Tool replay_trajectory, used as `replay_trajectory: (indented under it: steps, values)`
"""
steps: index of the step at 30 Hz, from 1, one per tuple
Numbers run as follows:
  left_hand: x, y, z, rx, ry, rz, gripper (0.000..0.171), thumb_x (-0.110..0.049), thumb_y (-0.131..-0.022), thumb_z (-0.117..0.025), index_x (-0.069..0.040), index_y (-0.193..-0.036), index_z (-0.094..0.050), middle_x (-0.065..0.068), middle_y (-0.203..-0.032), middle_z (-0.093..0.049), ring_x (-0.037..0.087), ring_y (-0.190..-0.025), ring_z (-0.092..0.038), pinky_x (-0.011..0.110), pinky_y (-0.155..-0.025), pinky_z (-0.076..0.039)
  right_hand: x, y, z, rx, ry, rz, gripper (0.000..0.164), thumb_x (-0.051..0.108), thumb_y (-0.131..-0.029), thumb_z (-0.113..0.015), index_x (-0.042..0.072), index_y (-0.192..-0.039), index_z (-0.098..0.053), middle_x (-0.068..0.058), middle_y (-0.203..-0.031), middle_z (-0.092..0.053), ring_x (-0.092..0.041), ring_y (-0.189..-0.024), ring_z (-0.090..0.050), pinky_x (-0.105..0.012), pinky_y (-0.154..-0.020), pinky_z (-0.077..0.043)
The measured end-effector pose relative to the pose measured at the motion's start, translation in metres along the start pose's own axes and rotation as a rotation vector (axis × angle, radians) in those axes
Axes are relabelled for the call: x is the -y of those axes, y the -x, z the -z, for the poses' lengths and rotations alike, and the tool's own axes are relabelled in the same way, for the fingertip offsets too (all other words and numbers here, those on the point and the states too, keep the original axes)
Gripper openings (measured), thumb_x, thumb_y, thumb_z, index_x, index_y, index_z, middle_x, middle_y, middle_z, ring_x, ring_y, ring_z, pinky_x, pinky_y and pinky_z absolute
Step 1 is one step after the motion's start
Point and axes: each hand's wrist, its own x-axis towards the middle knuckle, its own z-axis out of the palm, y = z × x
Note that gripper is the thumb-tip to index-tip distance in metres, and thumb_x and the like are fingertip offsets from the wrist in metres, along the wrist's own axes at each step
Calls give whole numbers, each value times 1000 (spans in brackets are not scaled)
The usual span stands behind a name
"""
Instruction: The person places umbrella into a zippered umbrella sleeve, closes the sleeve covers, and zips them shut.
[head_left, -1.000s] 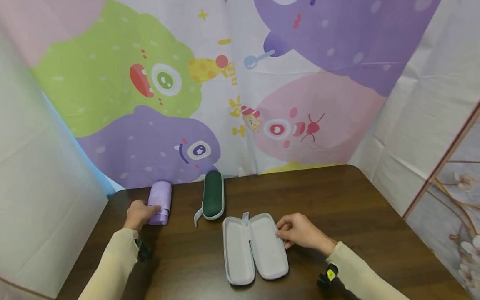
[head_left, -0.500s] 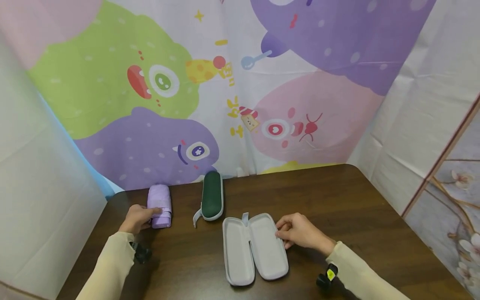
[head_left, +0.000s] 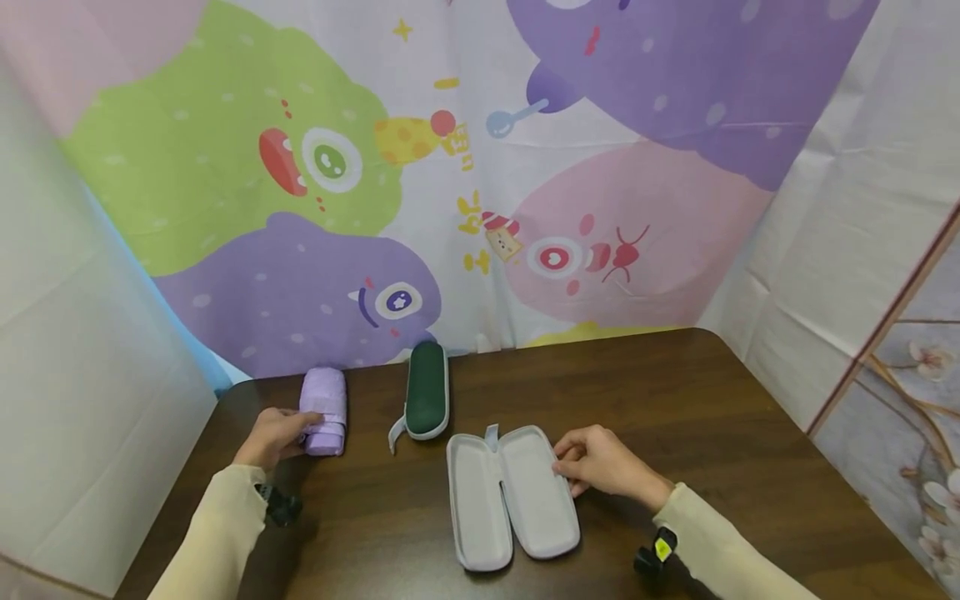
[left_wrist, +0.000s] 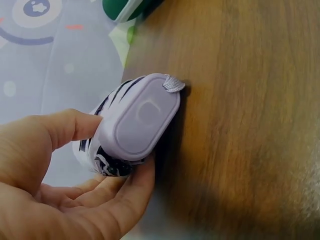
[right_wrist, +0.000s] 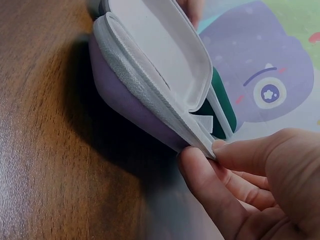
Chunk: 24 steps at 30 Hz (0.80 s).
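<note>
My left hand (head_left: 273, 437) grips a lilac folded umbrella (head_left: 324, 410) at the table's far left. In the left wrist view, the thumb lies on one side of the umbrella (left_wrist: 142, 120) and the fingers on the other; its flat oval end with a small strap faces the camera. A zip case (head_left: 480, 508) lies spread open at the front middle, its pale grey lining facing up. My right hand (head_left: 607, 462) pinches the rim of its right half between thumb and finger. From the right wrist, the case's purple outside (right_wrist: 130, 107) shows.
A closed dark green zip case (head_left: 426, 390) with a grey pull tab lies at the back, between the umbrella and the open case. Behind the brown table (head_left: 660, 392) hangs a cartoon-print cloth (head_left: 480, 300).
The umbrella has shifted slightly toward the person, and the left hand's hold on it has settled a little lower. The right hand and the open case stay almost still.
</note>
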Motion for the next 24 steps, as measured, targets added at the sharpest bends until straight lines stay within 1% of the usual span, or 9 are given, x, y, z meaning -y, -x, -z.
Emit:
replay_trajectory:
  steps: [3,7,10,12,14,16,19,21,24]
  values:
    - [3,0,1,13,38,7,69,-22,-99,-66,24,-141,-37,32,-134,-51,33,-113,-63,57,-105,-49,1,0,-1,0,-9,5,23,4,-93,-74,-11,-110,-69,-14,-83,-73,-19,-60,-69,-35,-56,-61]
    - [5,0,1,31,91,16,70,-19,-101,-63,25,-144,-31,33,-139,-43,36,-119,-58,60,-110,-43,1,1,-1,2,-12,1,24,4,-93,-74,-11,-110,-69,-15,-83,-73,-19,-60,-70,-35,-56,-61]
    - [4,0,0,43,99,22,70,-19,-101,-61,25,-145,-30,34,-142,-40,39,-124,-54,61,-111,-41,1,1,0,8,-12,-7,24,4,-93,-74,-11,-110,-68,-14,-83,-73,-18,-61,-70,-35,-57,-61]
    - [3,0,0,56,96,27,71,-21,-101,-59,25,-145,-28,35,-144,-38,42,-129,-50,61,-112,-40,0,1,0,11,-8,-8,23,4,-93,-73,-11,-110,-68,-13,-83,-73,-17,-61,-70,-34,-58,-62]
    - [2,0,0,66,111,36,77,-26,-102,-57,24,-148,-22,38,-150,-32,47,-137,-43,61,-114,-38,-1,0,0,13,-7,-14,23,4,-93,-73,-11,-110,-69,-12,-83,-73,-16,-61,-70,-33,-58,-62]
    - [2,-2,1,76,129,48,85,-32,-103,-54,24,-152,-12,41,-156,-23,51,-144,-34,61,-115,-35,-1,0,0,12,-4,-17,22,4,-93,-73,-11,-110,-69,-12,-83,-73,-16,-61,-70,-33,-59,-62]
    - [2,-3,1,86,149,63,91,-34,-105,-52,24,-153,0,42,-161,-12,56,-149,-24,61,-117,-32,0,0,0,11,-6,-19,23,4,-93,-73,-11,-110,-69,-12,-83,-73,-16,-61,-70,-33,-59,-62]
    - [3,-3,1,90,139,65,89,-33,-106,-51,25,-152,-1,43,-161,-12,57,-149,-23,62,-117,-32,0,1,0,11,-9,-17,24,4,-93,-73,-11,-110,-68,-13,-83,-73,-16,-61,-70,-33,-58,-62]
    - [4,-3,0,85,118,57,84,-30,-107,-52,27,-150,-9,43,-158,-18,56,-146,-30,62,-116,-34,1,1,0,10,-11,-18,24,4,-93,-74,-11,-110,-68,-13,-83,-73,-16,-61,-70,-33,-58,-62]
